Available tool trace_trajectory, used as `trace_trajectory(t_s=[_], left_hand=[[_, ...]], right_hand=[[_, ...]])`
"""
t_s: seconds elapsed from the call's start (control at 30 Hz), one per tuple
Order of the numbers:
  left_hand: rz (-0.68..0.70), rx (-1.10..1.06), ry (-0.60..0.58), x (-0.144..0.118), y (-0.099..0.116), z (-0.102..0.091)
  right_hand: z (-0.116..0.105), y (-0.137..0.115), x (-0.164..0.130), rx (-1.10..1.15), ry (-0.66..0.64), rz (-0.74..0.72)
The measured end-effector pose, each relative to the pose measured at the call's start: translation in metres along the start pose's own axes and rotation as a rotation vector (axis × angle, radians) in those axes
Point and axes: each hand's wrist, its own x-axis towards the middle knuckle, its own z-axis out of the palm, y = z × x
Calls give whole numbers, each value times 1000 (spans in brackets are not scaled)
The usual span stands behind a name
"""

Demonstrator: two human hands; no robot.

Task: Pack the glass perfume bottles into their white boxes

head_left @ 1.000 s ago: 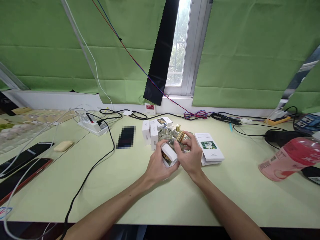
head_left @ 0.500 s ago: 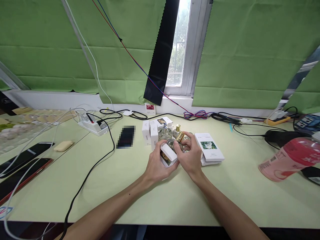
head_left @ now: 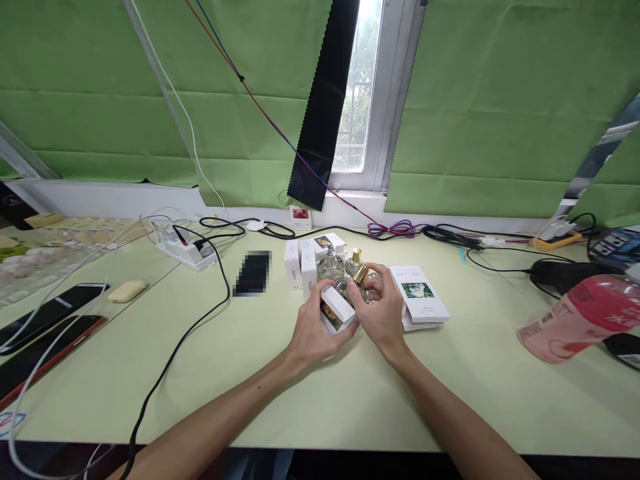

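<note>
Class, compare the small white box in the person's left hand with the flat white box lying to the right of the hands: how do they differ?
The small white carton is held off the table, tilted; the flat white box with a flower picture lies on the pale green table. The held one is smaller, its flap open; the flat one is untouched. Both are white.

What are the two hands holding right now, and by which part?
The left hand grips a small white box by its lower end. The right hand holds a glass perfume bottle near its gold cap, at the box's opening.
</note>
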Motion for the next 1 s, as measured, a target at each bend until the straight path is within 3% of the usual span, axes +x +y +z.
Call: trace_trajectory(t_s=[0.6,1.0], left_hand=[[-15,15,-39,0,-2,0],[140,98,38,3,-4,2]], right_hand=[[-1,0,2,2,-9,5],[1,0,-2,1,95,-72]])
